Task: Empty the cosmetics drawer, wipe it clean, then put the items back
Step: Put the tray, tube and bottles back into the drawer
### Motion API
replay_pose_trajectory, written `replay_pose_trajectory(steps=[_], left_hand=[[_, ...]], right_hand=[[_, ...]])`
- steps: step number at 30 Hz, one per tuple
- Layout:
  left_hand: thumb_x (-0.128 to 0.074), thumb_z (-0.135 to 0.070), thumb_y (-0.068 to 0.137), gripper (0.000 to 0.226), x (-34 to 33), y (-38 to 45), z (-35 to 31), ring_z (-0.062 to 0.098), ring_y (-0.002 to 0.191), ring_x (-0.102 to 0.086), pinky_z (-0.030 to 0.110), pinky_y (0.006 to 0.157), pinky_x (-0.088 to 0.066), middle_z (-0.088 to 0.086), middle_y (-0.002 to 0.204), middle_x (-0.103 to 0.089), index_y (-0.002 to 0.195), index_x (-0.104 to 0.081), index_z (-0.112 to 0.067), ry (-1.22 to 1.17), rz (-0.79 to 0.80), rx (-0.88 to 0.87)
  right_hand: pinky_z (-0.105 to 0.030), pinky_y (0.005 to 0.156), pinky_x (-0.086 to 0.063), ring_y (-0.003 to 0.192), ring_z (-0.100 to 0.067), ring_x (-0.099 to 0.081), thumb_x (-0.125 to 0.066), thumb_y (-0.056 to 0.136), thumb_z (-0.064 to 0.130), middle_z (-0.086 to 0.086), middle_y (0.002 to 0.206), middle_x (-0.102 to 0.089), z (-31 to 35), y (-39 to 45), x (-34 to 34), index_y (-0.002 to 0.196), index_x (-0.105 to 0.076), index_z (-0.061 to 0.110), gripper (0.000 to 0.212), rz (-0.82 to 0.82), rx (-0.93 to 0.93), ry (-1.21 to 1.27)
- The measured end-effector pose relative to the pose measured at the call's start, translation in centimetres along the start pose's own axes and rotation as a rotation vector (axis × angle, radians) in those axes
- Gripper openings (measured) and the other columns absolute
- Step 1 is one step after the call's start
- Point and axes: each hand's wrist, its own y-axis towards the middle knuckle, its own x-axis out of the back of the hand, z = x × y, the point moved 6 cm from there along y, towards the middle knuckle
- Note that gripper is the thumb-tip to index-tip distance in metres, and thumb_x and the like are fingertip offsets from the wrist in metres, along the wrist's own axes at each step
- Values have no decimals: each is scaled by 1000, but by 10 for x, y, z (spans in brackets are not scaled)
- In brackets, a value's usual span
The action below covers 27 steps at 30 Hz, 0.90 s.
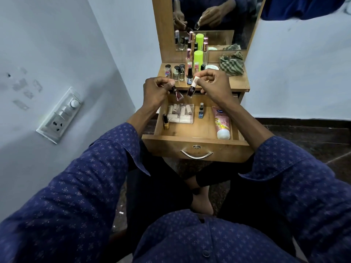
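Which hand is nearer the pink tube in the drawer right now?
Right. The right hand holds a nail polish bottle above the drawer's far edge, roughly over the pink tube; the left hand is further over, toward the drawer's left side.

I see the drawer (195, 130) and the dresser top (239, 82) in light, matt wood grain, and the drawer's curved handle (196, 155) in shiny polished metal. My left hand (154, 91) pinches a glossy glass nail polish bottle (178, 95) with a dark cap, my right hand (214, 86) another (190, 91) with a pale matt cap; inside lie a clear hard-plastic box (181, 113) and a glossy pink plastic tube (222, 122). The checked cloth (231, 63) looks soft and crumpled, the wall (47, 44) painted matt.
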Motion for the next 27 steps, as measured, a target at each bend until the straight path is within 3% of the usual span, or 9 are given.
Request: replay_pose_trajectory(steps=[4,8,13,17,23,27], left_hand=[[-84,-27,89,20,9,-3,-1,-3,70,-69,16,65,-52,-3,84,-78,99,-83,-9,55,-3,-5],[-85,-33,88,23,18,-10,1,3,64,-65,20,63,-51,-2,74,-75,93,-82,-11,120,35,-13],[-86,-55,78,39,25,-19,-1,19,70,-71,39,69,-60,-2,79,-77,81,-78,-17,215,37,-22],[-86,-55,79,37,25,-27,-3,15,68,-73,43,72,-64,-5,75,-76,76,-74,-20,277,68,-27],[-87,-53,79,39,25,-45,9,8,64,-69,28,64,-56,-6,73,-75,81,-75,-16,386,191,-15],[-89,-51,77,36,26,-57,26,6,67,-68,26,62,-52,-10,75,-74,82,-76,-18,441,229,18]], right_hand=[[-22,60,-59,73,-14,-70,-75,87,16,-16,86,-75,5,-5,-6,106,-79,12,19,4,9,-25],[-33,64,-64,77,-12,-71,-77,86,23,-10,87,-76,5,-12,-13,105,-79,11,22,38,8,-46],[-38,75,-65,77,-8,-70,-76,85,24,-2,87,-76,7,-19,-22,106,-79,12,24,67,0,-99],[-37,77,-64,77,-10,-73,-76,84,19,2,83,-76,8,-27,-31,101,-79,15,17,109,-4,-125],[-36,74,-65,79,-12,-74,-79,86,14,-4,87,-78,-5,-37,-53,101,-79,15,15,312,-36,-136],[-28,75,-54,84,-4,-67,-83,86,13,2,97,-76,-15,-46,-73,104,-78,20,20,484,5,-253]])
